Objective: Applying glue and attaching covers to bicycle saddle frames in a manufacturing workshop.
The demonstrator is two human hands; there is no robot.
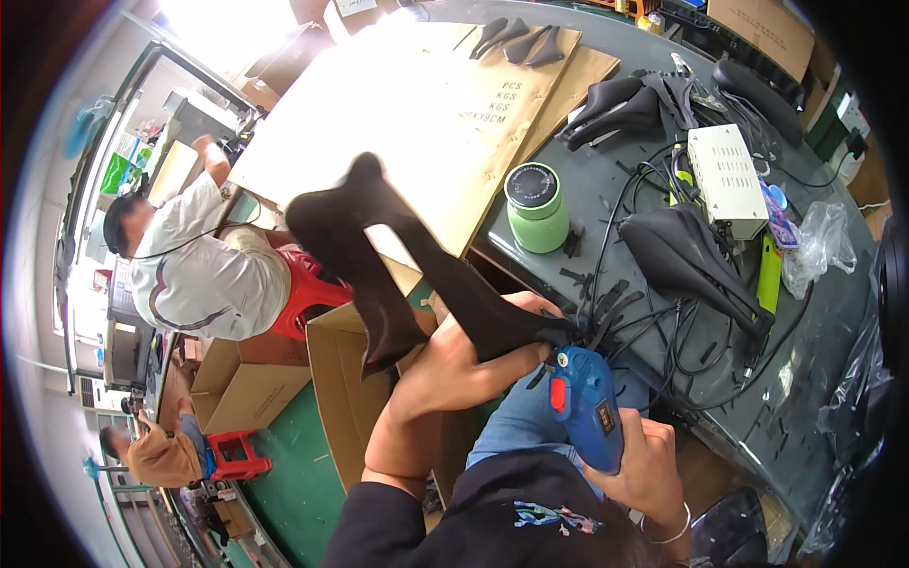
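Observation:
My left hand (pixel 454 364) is closed around the narrow end of a black bicycle saddle (pixel 478 308). A long slot runs through the saddle, and its broad end points up and to the left. In my right hand (pixel 644 464) is a blue handheld power tool (pixel 595 407) with a red button, my fingers wrapped round its handle. The tool's head is right at the saddle's narrow tip, close to my left fingertips. Whether the head touches the saddle is hard to tell.
On the grey table (pixel 568 270) stand a green jar (pixel 538 222) and a white metal box (pixel 727 175) amid cables, black scraps and another saddle (pixel 686 256). More saddles (pixel 615 112) lie beyond, beside flat cardboard (pixel 492 123). Open cartons (pixel 346 379) and two seated people are at left.

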